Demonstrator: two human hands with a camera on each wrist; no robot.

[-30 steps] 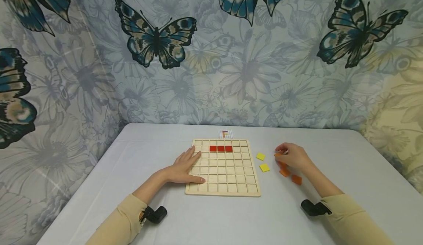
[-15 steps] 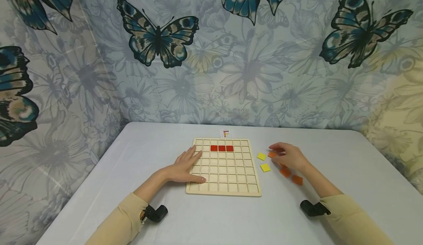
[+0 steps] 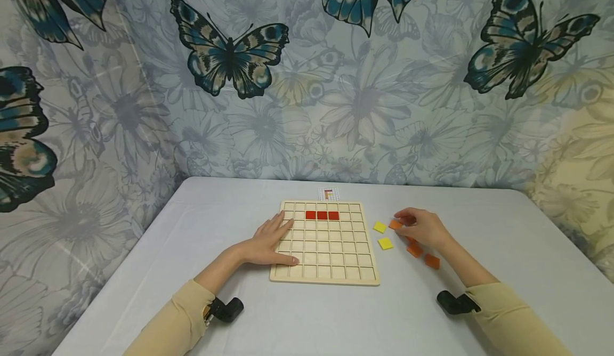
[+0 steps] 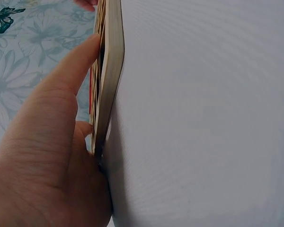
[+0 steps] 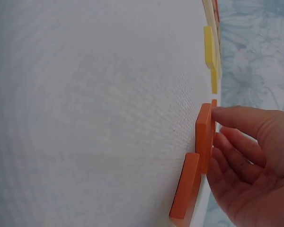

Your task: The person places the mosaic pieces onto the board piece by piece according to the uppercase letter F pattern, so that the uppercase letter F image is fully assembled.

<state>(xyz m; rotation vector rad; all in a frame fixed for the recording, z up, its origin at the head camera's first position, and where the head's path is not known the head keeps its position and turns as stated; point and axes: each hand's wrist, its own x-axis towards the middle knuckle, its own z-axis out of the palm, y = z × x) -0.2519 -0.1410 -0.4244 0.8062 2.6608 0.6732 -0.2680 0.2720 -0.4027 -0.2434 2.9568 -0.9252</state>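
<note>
My left hand point(image 3: 268, 243) lies spread on the left edge of a wooden grid board point(image 3: 331, 270). In the left wrist view, the thumb point(image 4: 68, 71) reaches over the board's raised edge point(image 4: 111, 71). Three red square tiles point(image 3: 322, 216) sit side by side in an upper row. To the right of the board, my right hand point(image 3: 424, 227) pinches an orange square tile point(image 3: 395, 224) at table level with thumb and fingertips. In the right wrist view the thumb tip meets this tile behind a nearer orange tile point(image 5: 203, 137); the other fingers are curled.
Two yellow tiles point(image 3: 385, 243) lie between the board and my right hand. More orange tiles point(image 3: 432, 261) lie below that hand. Behind the board is a small printed grid card point(image 3: 328, 194). A butterfly-patterned curtain point(image 3: 307, 105) rises past the white table's point(image 3: 230, 196) back edge.
My right hand has moved slightly left, and the orange tile at its fingertips has shifted left toward the yellow tiles, then stayed there. My left hand has stayed on the board.
</note>
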